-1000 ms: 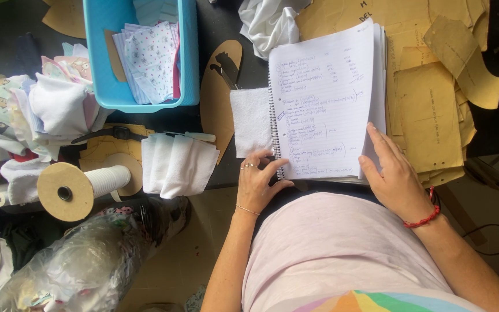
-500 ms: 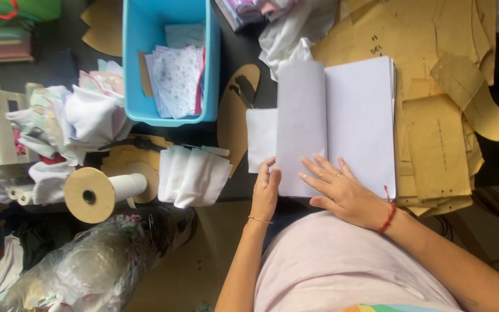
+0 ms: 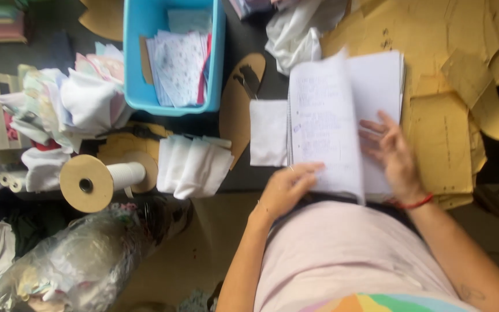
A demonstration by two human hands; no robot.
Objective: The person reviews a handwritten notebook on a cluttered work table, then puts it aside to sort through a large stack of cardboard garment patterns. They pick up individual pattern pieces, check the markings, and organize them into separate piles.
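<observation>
Both on the spiral notebook (image 3: 342, 124): left hand (image 3: 287, 188) pinching a page, right hand (image 3: 394, 153) spread flat

**Notebook open on a messy work table**

We're looking down at a spiral notebook (image 3: 342, 115) lying open on brown paper pattern pieces (image 3: 446, 133). Our left hand (image 3: 287, 188) pinches a blurred, half-raised page at its near edge; our right hand (image 3: 391, 153) rests spread on the right page. Far left sit a blue bin (image 3: 134, 69) of printed fabric, folded white cloth (image 3: 194, 164) and a spool (image 3: 96, 180).

clear plastic bag (image 3: 82, 260) of fabric scraps, lower left
</observation>
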